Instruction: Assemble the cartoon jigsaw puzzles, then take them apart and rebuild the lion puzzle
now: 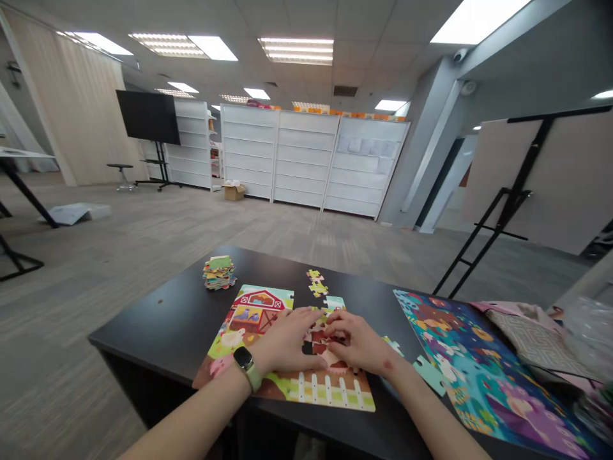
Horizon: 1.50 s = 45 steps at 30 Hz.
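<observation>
A farm jigsaw puzzle, with a red barn, chicks and a white fence, lies mostly assembled on the dark table. My left hand, a watch on its wrist, rests on the puzzle with fingers stretched out and thumb apart. Curled over the brown part, my right hand has its thumb and fingers closed around a puzzle piece, largely hidden beneath them. A dark gap shows between both hands. Beyond the puzzle's top edge lie a few loose puzzle pieces. More lie by my right wrist, including a pale green piece.
A stack of puzzle pieces stands at the table's far left. To the right lies a blue sea-scene puzzle, with a patterned bag beside it. Beyond the table are white shelves, a screen and a black easel stand.
</observation>
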{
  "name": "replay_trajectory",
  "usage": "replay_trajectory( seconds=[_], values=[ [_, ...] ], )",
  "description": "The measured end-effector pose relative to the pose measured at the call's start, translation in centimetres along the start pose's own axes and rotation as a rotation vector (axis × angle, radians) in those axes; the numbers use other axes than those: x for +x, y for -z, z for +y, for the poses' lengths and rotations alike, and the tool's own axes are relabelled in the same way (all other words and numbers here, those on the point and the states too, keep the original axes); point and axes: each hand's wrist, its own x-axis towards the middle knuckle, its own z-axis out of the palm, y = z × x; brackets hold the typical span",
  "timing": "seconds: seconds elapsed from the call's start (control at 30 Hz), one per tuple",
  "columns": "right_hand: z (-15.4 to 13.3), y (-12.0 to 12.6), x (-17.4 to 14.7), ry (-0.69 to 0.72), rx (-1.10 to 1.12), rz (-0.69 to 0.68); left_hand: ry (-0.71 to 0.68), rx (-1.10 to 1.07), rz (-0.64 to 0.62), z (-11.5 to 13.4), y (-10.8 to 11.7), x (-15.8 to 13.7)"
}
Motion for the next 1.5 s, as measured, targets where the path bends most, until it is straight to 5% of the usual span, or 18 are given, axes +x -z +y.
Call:
replay_trajectory(
  seconds=[0.83,1.27,1.5],
  values=[
    [-0.2,0.4,-0.1,-0.069,0.002,0.013,0.013,0.026,-0.007,0.4,-0.4,0.2],
    [-0.5,0.4,-0.4,0.024,-0.084,-0.019,0.035,0.001,-0.027,0.6,-0.2,0.2],
    [0.3,0.8,-0.6,-0.107,-0.044,0.043,0.053,0.025,-0.024,0.5,-0.5,0.1]
  ],
)
